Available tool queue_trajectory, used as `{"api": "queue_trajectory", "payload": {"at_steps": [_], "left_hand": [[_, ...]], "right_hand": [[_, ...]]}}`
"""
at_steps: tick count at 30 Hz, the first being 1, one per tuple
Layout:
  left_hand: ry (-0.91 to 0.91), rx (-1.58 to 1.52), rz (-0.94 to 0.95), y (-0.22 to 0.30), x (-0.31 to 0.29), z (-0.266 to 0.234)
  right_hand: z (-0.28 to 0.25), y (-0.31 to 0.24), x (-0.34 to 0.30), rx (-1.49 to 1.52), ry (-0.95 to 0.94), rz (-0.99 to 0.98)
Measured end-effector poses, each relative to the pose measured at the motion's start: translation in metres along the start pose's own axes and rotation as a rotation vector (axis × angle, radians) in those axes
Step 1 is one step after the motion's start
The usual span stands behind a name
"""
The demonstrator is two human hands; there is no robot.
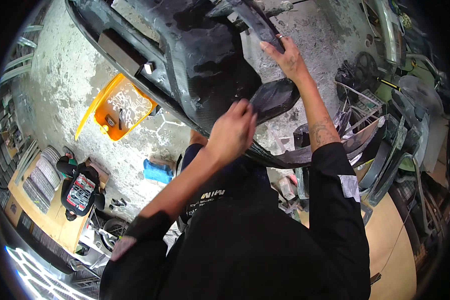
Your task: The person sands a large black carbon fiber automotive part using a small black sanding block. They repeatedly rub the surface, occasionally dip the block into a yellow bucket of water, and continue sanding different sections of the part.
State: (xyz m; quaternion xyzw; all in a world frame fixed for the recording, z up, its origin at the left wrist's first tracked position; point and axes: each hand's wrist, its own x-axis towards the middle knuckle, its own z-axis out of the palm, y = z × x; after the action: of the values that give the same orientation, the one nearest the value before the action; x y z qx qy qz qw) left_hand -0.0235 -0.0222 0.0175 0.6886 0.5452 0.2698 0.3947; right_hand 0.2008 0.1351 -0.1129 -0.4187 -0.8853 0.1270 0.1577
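A large black body panel [200,65], glossy and smudged in places with a carbon-like weave, spans the upper middle in front of me. My left hand [232,129] is at its near part, fingers curled together and slightly blurred; anything under the fingertips is hidden. Beyond it, my right hand [288,59], with a ring on one finger, is closed round a narrow upright arm [257,25] of the black panel, thumb on the near side. Between both hands a dark wing-shaped end [275,97] of the panel sticks out.
A dark rectangular block [120,51] and a small white-topped piece [149,67] rest on the panel. An orange tub [97,117] stands on the stained concrete floor, near a blue cloth [158,171]. Scrap parts [370,145] crowd the right. Another person [80,187] works at a wooden table [47,220].
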Motion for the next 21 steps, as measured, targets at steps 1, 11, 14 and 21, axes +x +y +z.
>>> {"api": "queue_trajectory", "payload": {"at_steps": [1,11,14,21], "left_hand": [[0.007,0.028,0.007,-0.004,0.014,0.009],[-0.015,0.038,-0.016,-0.013,0.027,0.022],[0.03,0.079,0.059,-0.03,0.052,0.034],[-0.035,0.005,0.063,-0.001,0.021,0.016]], "right_hand": [[0.003,-0.001,0.003,-0.004,-0.007,-0.006],[0.006,0.001,0.002,-0.069,-0.046,-0.011],[0.013,0.0,0.014,-0.004,-0.026,-0.059],[0.006,0.014,0.002,0.011,-0.038,-0.075]]}}
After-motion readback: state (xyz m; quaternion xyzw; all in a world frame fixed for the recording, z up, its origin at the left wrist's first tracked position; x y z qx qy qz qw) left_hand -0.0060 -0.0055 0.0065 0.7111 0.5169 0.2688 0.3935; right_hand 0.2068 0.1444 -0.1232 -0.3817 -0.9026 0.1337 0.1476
